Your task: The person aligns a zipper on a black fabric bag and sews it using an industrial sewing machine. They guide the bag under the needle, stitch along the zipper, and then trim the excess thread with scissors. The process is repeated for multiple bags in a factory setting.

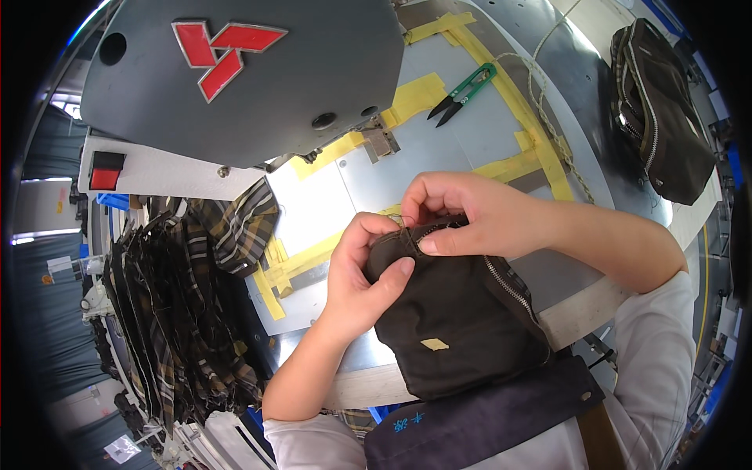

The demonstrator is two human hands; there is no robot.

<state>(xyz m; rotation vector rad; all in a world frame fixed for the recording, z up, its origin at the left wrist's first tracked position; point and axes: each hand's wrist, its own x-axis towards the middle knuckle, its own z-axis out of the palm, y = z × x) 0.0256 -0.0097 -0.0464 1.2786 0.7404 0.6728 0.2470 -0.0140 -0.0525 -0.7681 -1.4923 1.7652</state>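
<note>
One dark brown zippered pouch (pixel 462 313) on my feed, lying over the near edge of the table (pixel 583 313), below the grey sewing machine head (pixel 313 78). Left hand (pixel 360 270) grips its upper left corner, thumb on the front face. Right hand (pixel 478 215) pinches the top edge just beside it, by the zipper's end. Looks like a loose thread between the fingertips; too fine for me to be sure. Green-handled thread snips (pixel 470 82) beyond, near yellow tape (pixel 540 157). Second brown pouch (pixel 680 117) far right; plaid fabric pieces (pixel 180 313) heaped left.
</note>
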